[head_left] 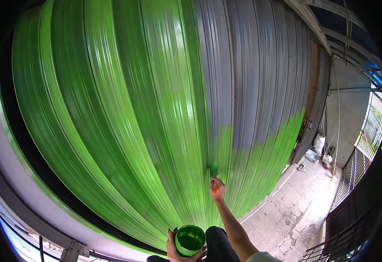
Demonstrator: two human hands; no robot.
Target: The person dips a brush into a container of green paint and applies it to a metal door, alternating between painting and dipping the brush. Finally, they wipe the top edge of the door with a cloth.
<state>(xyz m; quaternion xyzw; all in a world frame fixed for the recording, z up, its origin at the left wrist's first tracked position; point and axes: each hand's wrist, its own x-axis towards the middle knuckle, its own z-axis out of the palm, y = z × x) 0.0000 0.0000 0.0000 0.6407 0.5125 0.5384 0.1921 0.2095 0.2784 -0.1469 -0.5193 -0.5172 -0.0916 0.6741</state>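
Note:
My right hand (218, 192) is closed around the orange handle of a paintbrush (213, 168), its head covered in green paint. The brush head is at the ribbed metal shutter (173, 109), near the border between green and grey; whether it touches cannot be told. Low in the view, my left hand (172, 249) grips a round tub (181, 249) with green paint inside, next to my knee (219, 244). Bright green covers the shutter's left part and its lower right. Its upper right panels (261, 65) are grey, with an uneven edge where the green stops.
To the right runs a tiled floor (282, 209) with stains. White bags (318, 144) and small items lie by the far wall (350, 105). A metal railing (352, 174) borders the right side. Roof beams (322, 30) cross the upper right.

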